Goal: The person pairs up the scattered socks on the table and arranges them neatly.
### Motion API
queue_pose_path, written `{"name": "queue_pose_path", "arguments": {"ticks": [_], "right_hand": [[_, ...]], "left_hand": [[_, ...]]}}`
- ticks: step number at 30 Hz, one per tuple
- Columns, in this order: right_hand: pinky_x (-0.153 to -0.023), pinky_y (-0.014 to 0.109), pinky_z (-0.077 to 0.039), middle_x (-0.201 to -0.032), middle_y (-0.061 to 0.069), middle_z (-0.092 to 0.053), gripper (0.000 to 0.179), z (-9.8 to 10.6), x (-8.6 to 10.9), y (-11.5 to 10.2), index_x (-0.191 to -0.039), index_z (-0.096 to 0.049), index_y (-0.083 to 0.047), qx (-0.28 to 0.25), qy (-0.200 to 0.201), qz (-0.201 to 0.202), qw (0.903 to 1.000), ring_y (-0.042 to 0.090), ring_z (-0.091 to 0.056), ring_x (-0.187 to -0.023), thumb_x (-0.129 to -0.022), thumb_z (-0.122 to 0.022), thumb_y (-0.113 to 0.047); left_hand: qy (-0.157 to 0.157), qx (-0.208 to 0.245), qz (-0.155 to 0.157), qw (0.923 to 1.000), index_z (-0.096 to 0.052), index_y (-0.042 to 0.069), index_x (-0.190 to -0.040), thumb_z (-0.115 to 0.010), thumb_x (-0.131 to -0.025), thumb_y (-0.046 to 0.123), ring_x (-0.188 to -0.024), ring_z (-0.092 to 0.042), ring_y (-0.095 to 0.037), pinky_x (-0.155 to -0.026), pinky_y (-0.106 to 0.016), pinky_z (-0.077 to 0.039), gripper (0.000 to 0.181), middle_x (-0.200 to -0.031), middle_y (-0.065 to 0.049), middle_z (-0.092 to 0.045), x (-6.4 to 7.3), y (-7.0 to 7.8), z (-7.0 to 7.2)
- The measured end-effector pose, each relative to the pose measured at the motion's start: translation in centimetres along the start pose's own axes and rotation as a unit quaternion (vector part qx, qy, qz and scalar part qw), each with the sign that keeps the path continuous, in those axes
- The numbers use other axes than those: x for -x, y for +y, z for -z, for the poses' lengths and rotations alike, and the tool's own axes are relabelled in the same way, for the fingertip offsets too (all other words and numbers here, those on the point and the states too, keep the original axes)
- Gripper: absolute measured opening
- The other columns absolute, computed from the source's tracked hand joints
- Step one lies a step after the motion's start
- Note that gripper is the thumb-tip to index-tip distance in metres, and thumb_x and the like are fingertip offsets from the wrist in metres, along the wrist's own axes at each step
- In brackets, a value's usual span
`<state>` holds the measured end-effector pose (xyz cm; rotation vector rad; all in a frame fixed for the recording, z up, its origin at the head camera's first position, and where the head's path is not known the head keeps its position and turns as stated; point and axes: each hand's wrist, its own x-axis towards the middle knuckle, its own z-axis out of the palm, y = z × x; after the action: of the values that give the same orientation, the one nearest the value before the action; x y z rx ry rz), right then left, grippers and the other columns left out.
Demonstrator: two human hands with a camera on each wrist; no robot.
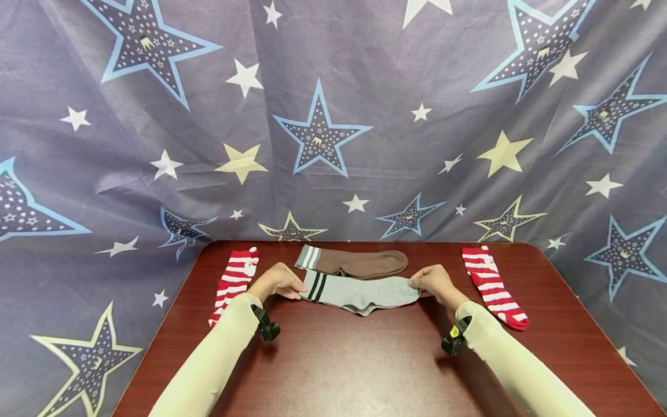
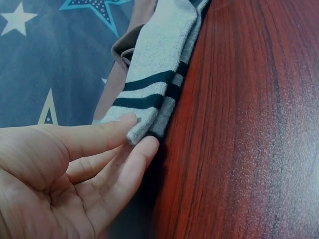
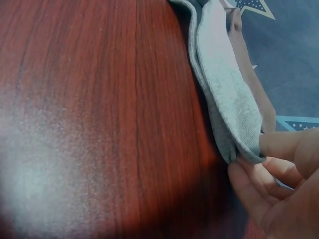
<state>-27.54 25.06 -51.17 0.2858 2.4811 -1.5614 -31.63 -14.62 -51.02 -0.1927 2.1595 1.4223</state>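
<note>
A grey sock (image 1: 359, 291) with two black stripes near its cuff lies stretched sideways near the back of the table; the wrist views show a second grey layer under it. My left hand (image 1: 281, 282) pinches the cuff end between thumb and fingers, seen closely in the left wrist view, where the striped cuff (image 2: 144, 94) shows. At the other end, my right hand (image 1: 435, 282) pinches the toe (image 3: 244, 124). Just behind the grey sock is a brown sock (image 1: 365, 262) with a grey, white-striped cuff, partly covered in the wrist views.
A red and white striped sock (image 1: 234, 281) lies at the table's left, partly behind my left forearm. Another striped sock (image 1: 495, 286) lies at the right, beyond my right wrist. Behind the dark red wooden table (image 1: 359, 365) hangs a star-patterned cloth (image 1: 385, 150).
</note>
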Motion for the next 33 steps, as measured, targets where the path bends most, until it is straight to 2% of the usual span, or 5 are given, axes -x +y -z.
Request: {"name": "queue_pose_path", "arguments": {"ticks": [9, 14, 23, 28, 33], "right_hand": [[-0.057, 0.033, -0.062, -0.066, -0.003, -0.062, 0.012, -0.3, -0.1, -0.2, -0.083, -0.073, 0.007, 0.056, 0.032, -0.001, 0.9979, 0.009, -0.060, -0.059, -0.082, -0.079, -0.003], [-0.056, 0.031, -0.061, -0.064, -0.003, -0.063, 0.013, -0.4, -0.1, -0.2, -0.082, -0.074, 0.006, 0.084, 0.042, 0.002, 0.9956, 0.009, -0.058, -0.059, -0.080, -0.081, -0.005], [-0.055, 0.030, -0.060, -0.065, -0.002, -0.064, 0.014, -0.5, -0.2, -0.1, -0.080, -0.074, 0.004, 0.104, 0.048, 0.005, 0.9934, 0.010, -0.058, -0.060, -0.080, -0.081, -0.008], [-0.059, 0.032, -0.061, -0.068, -0.002, -0.062, 0.012, -0.5, -0.2, -0.1, -0.080, -0.072, 0.005, 0.079, 0.031, 0.001, 0.9964, 0.010, -0.058, -0.062, -0.083, -0.077, -0.006], [-0.064, 0.036, -0.061, -0.068, -0.001, -0.058, 0.010, -0.3, -0.1, -0.4, -0.081, -0.067, 0.005, 0.039, 0.000, -0.013, 0.9992, 0.010, -0.057, -0.063, -0.087, -0.071, -0.003]], "left_hand": [[0.019, -0.020, 0.007, 0.9996, -0.071, -0.007, -0.082, -0.081, -0.079, -0.007, -0.052, -0.066, -0.014, -0.053, -0.023, -0.059, 0.010, -0.062, -0.004, -0.065, 0.4, 1.0, -0.6], [0.026, -0.039, 0.007, 0.9989, -0.064, 0.002, -0.073, -0.083, -0.076, -0.005, -0.053, -0.061, -0.011, -0.052, -0.021, -0.057, 0.020, -0.061, -0.001, -0.063, 0.4, 1.2, -1.1], [0.041, -0.061, -0.013, 0.9972, -0.066, 0.004, -0.074, -0.083, -0.071, -0.005, -0.060, -0.057, -0.011, -0.058, -0.025, -0.059, 0.020, -0.063, 0.001, -0.060, 0.6, 1.0, -1.6], [0.028, -0.067, -0.027, 0.9970, -0.070, 0.000, -0.079, -0.083, -0.070, -0.002, -0.070, -0.059, -0.013, -0.068, -0.030, -0.063, 0.016, -0.072, 0.000, -0.059, 0.4, 1.0, -1.0], [-0.014, -0.047, -0.032, 0.9983, -0.073, -0.005, -0.094, -0.080, -0.075, 0.003, -0.078, -0.066, -0.015, -0.075, -0.032, -0.064, 0.022, -0.080, -0.001, -0.067, 0.2, 1.1, -0.1]]}}
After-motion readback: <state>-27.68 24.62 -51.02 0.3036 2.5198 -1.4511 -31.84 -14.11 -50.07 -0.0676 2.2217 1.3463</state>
